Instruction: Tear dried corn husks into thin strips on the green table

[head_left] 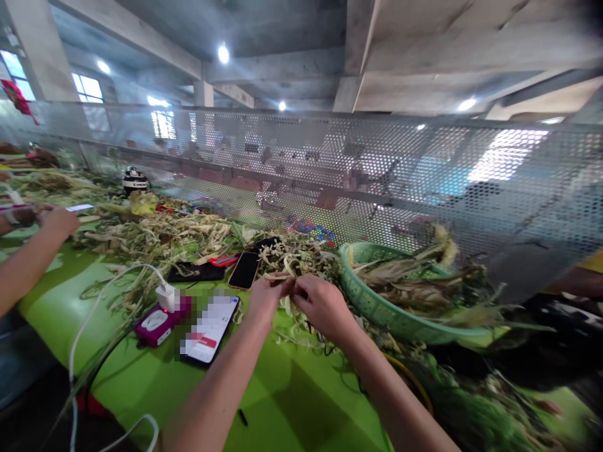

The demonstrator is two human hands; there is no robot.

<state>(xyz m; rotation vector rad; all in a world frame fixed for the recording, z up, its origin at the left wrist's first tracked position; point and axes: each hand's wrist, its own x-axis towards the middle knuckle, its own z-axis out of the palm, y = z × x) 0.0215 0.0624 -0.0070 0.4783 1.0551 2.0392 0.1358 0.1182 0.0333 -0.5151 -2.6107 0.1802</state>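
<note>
well left of the green basket (377,312), a lit phone (214,333) lies on the bench (277,370). nearer this basket, your left hand (268,296) pinches the pale strip (286,266); just beside the basket, your right hand (326,304) seems to have its fingers closed on it too. you are probably working the strip by fingertips; the next move calls for a gentle, even hold.

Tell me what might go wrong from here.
The white cable hangs off the green table; a snag might pull the charger from the purple power strip. The lit smartphone beside the left forearm might get nudged. Corn husks overhanging the green basket might spill.
</note>
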